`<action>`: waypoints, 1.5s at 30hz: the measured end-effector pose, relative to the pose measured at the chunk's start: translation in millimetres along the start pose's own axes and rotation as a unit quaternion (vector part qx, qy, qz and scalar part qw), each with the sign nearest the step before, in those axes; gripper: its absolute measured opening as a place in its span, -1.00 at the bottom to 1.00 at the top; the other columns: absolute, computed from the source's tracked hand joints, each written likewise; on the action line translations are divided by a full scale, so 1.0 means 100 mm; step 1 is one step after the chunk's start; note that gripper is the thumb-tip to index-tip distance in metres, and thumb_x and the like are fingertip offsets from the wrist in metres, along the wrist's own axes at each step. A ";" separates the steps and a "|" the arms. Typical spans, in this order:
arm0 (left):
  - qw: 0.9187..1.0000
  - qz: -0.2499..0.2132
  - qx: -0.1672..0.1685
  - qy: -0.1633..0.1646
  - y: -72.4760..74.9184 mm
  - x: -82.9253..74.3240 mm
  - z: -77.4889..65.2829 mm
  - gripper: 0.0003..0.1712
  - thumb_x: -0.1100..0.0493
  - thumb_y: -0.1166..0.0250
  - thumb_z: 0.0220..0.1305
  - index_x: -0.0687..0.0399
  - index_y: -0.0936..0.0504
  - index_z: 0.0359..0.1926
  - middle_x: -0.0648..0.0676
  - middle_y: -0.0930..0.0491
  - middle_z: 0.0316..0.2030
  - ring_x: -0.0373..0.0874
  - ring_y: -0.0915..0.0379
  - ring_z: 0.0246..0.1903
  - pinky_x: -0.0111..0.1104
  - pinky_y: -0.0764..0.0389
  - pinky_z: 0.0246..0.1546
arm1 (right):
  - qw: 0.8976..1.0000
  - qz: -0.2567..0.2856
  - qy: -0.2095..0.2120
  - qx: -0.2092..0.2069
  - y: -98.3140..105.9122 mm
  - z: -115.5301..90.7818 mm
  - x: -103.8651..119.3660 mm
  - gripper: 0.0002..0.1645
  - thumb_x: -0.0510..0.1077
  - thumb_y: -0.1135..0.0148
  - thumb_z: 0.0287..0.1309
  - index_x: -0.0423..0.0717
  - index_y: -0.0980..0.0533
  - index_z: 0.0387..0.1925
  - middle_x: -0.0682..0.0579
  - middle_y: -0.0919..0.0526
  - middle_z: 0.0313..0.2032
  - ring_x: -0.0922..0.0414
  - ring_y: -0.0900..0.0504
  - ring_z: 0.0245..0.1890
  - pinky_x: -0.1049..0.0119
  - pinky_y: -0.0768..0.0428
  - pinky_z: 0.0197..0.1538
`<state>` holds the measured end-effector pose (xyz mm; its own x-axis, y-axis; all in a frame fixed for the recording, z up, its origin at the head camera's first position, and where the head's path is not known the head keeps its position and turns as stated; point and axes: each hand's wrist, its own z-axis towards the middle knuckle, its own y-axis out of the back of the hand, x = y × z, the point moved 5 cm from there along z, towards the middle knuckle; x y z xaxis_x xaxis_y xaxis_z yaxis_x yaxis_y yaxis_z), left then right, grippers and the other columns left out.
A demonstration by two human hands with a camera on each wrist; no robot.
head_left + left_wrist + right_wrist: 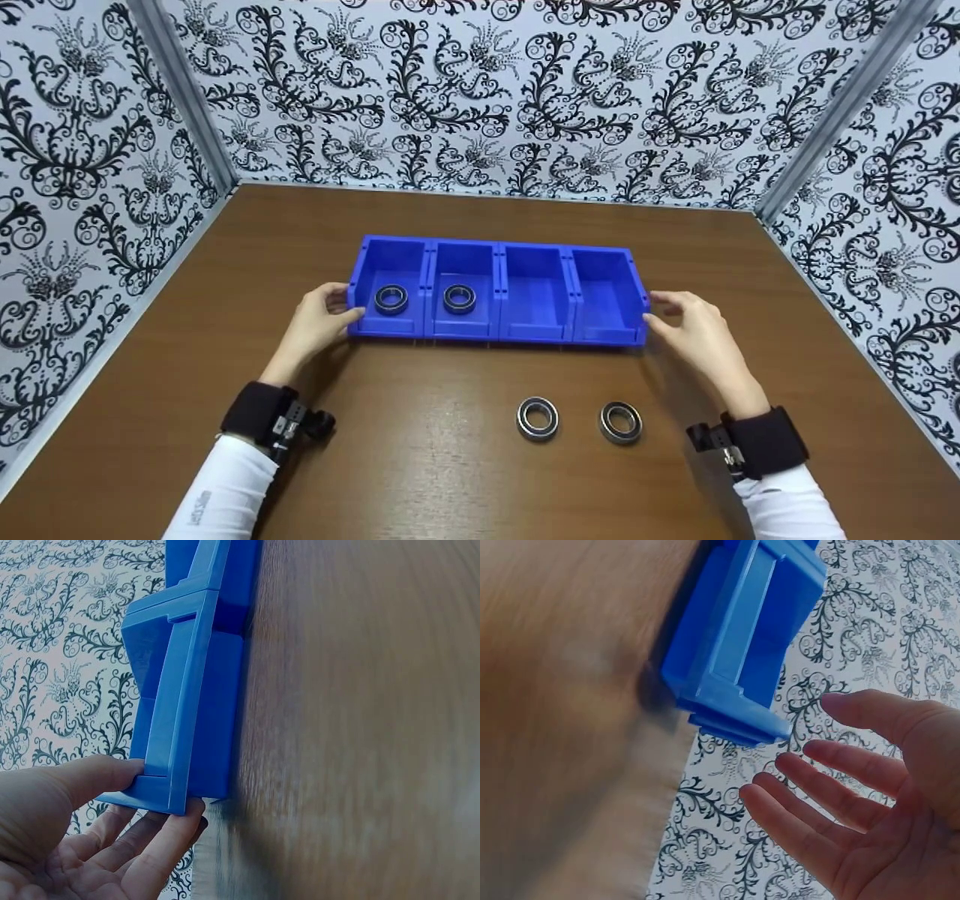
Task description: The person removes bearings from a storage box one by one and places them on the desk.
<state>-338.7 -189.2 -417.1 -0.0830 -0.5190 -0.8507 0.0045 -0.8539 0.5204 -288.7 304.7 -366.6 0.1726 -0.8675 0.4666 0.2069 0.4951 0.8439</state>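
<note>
A row of joined blue storage bins (536, 296) sits on the wooden table. My left hand (322, 319) pinches the left end wall, thumb over the front corner (155, 784) and fingers against the outer side. Beside the right end is my right hand (694, 330), its fingers spread and relaxed; the right wrist view shows a gap between these fingers (832, 802) and the bin (739, 630). One ball bearing (391, 299) lies in the leftmost compartment and another bearing (459, 298) in the one beside it. The two right compartments hold nothing visible.
Two more bearings lie flat on the table in front of the bins: one bearing (538, 418) right of the middle, the other bearing (620, 422) nearer my right wrist. Patterned panels (480, 97) with grey metal posts (187, 97) enclose the table's back and sides.
</note>
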 end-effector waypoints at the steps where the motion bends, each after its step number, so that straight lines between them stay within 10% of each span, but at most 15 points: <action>1: 1.000 -0.001 0.000 0.000 0.00 0.00 0.00 -0.44 0.25 -0.24 0.15 0.43 -0.34 0.14 0.42 -0.48 0.04 0.21 -0.45 0.06 -0.09 -0.47 0.15 | 1.000 0.000 -0.004 0.002 -0.01 0.00 -0.02 -0.49 -0.07 -0.22 0.11 -0.20 -0.46 0.09 -0.25 -0.58 -0.01 -0.17 -0.61 -0.07 -0.15 -0.46 0.02; 45: 1.000 -0.024 0.014 0.004 -0.01 0.02 0.01 -0.41 0.26 -0.23 0.16 0.44 -0.30 0.18 0.43 -0.44 0.09 0.21 -0.43 0.09 -0.10 -0.48 0.15 | 0.994 0.045 -0.044 0.084 -0.38 0.33 -0.31 -0.45 -0.05 -0.15 0.15 -0.35 -0.41 0.08 -0.36 -0.62 -0.11 -0.16 -0.63 -0.10 0.10 -0.62 -0.13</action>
<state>-339.9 -189.5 -418.8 -0.0752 -0.4785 -0.8749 -0.0264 -0.8761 0.4815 -334.1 311.3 -404.4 0.0966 -0.8244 0.5577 0.0295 0.5625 0.8263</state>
